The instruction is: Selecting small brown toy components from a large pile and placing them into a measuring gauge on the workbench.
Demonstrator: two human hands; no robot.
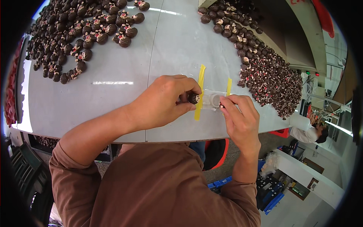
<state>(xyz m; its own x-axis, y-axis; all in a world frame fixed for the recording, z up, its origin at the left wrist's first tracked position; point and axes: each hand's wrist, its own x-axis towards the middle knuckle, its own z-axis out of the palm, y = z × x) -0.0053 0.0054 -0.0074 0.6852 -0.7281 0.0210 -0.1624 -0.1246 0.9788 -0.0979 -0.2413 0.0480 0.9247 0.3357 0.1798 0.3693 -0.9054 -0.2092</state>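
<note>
My left hand (162, 100) is closed around a small dark brown doll head (194, 98) with a pale face patch, near the table's front edge. Facing it, my right hand (244, 117) pinches a tiny dark and pale piece (221, 105) between thumb and fingertip; its exact kind is too small to tell. Between the two hands lies a clear plastic holder with a round cup (215, 100), beside my right fingertips. One yellow tape strip (201, 90) runs along its left side, another yellow strip (229, 86) along its right.
Many dark round heads with pale and red parts (90, 32) cover the grey table's (113, 102) far left. More dark round heads (230, 32) spread out at the far right, beside a heap of tiny parts (272, 85). A person in white (304, 134) sits beyond, at right.
</note>
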